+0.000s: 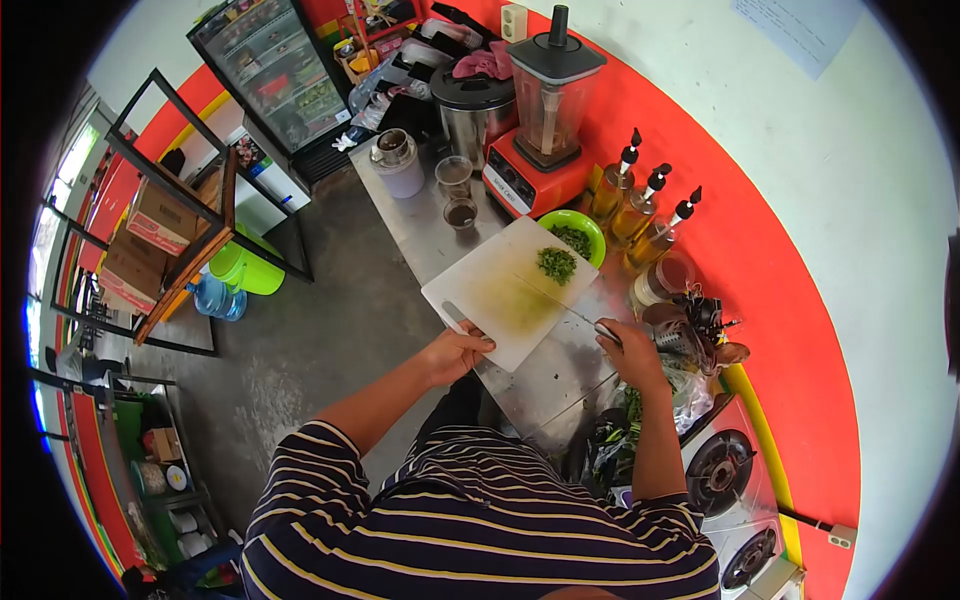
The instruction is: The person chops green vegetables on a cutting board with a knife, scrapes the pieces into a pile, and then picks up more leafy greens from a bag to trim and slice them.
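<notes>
Striped shirt foremost; left hand gripping cutting board; right hand holding knife, chopped greens at its eleven o'clock.

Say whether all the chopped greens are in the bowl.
No, a pile of greens lies on the board, outside the bowl.

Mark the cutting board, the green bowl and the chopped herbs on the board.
Cutting board (484, 277): head view, bare white surface.
Green bowl (599, 242): head view, right side of rim.
Chopped herbs (557, 265): head view, middle of pile.
</notes>
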The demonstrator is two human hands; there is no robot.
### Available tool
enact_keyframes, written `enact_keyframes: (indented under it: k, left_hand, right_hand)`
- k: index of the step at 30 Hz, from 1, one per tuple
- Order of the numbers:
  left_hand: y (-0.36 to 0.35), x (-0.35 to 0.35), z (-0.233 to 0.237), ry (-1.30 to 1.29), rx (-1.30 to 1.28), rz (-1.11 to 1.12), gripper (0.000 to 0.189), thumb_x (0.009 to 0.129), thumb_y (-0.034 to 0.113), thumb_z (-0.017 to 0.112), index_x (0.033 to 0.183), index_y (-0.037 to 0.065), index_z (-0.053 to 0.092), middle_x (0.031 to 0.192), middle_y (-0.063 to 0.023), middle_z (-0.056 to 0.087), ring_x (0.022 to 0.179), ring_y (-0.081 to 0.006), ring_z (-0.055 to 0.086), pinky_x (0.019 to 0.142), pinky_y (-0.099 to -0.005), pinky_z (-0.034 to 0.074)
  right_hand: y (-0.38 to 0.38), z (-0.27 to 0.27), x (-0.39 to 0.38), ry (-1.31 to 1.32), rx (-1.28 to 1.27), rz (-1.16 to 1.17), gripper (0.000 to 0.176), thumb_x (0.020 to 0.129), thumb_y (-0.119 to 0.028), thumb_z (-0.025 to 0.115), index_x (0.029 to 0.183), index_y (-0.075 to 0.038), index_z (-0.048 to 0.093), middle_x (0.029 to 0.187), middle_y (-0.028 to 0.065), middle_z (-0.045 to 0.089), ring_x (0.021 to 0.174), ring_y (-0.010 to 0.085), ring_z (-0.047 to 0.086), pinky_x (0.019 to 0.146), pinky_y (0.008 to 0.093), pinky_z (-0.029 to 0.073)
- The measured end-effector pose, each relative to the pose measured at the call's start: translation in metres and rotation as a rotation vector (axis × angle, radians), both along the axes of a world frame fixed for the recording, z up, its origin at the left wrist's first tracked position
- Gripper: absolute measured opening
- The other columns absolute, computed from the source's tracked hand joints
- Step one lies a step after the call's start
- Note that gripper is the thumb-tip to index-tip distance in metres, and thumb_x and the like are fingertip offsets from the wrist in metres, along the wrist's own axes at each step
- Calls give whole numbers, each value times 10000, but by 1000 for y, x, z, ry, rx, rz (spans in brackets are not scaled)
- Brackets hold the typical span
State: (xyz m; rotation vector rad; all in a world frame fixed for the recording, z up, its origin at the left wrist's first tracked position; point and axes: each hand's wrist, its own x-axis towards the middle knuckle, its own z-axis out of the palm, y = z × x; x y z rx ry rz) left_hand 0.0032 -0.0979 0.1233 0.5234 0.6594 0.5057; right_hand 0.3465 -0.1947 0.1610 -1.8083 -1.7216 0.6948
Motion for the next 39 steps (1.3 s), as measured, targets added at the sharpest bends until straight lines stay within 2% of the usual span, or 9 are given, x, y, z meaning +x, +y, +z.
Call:
enact_keyframes:
  k: [7,10,21,27,30,32,34,36,39]
  left_hand:
    - [-5,-1,2,16,2,37,452,892,-93,586,1330,9,537,1280,-69,632,1109,-145,643,982,-274,512]
    - [-3,-2,-3,19,-4,38,429,889,-97,589,1303,8,551,1253,-70,639,1097,-146,647,974,-267,519]
    - [-5,-3,-11,38,18,50,472,884,-98,571,1342,10,531,1289,-67,636,1109,-152,648,982,-285,512]
    - [-3,-2,-16,73,20,98,397,875,-104,577,1258,-1,577,1239,-87,652,1108,-169,648,988,-303,511]
    - [-1,1,-12,95,17,84,400,873,-111,572,1259,-4,576,1228,-87,657,1110,-165,647,987,-292,511]
    - [1,2,-14,82,48,38,471,882,-109,542,1339,3,537,1308,-80,626,1156,-181,635,1025,-312,499]
    - [0,5,-10,94,55,50,469,881,-112,538,1336,-1,539,1310,-83,626,1156,-181,635,1024,-310,499]
    - [1,5,-8,106,63,63,466,880,-114,534,1333,-4,542,1312,-87,625,1156,-182,635,1023,-308,500]
    - [3,6,-10,99,66,71,466,876,-119,533,1327,-5,543,1304,-87,628,1141,-177,641,1016,-305,504]
  right_hand:
    - [14,-1,8,-98,43,62,281,882,-183,718,1143,-83,698,933,180,698,783,353,665,726,418,518]
    - [21,-9,9,-150,48,45,281,891,-250,705,1153,-150,708,831,157,673,789,361,655,717,454,507]
    - [54,-41,12,-238,-62,-48,321,909,-291,674,1216,-196,686,969,162,683,942,374,651,836,497,488]
    - [75,-66,21,-211,-45,-104,313,929,-287,653,1229,-199,673,1049,156,682,1015,364,645,832,535,464]
    - [83,-64,22,-264,-59,-161,322,913,-267,671,1204,-131,687,1060,174,707,977,381,663,839,457,519]
    - [84,-58,21,-267,-71,-184,318,917,-267,667,1201,-127,686,1059,176,707,978,384,663,839,457,519]
    - [84,-58,18,-268,-81,-206,314,921,-267,663,1198,-122,685,1058,179,707,980,386,662,839,458,519]
    - [80,-58,13,-187,-13,-204,312,941,-310,638,1231,-195,664,1012,159,691,980,358,661,824,511,490]
    - [70,-55,4,-169,24,-155,314,946,-320,631,1232,-194,659,1016,161,692,966,363,664,810,489,508]
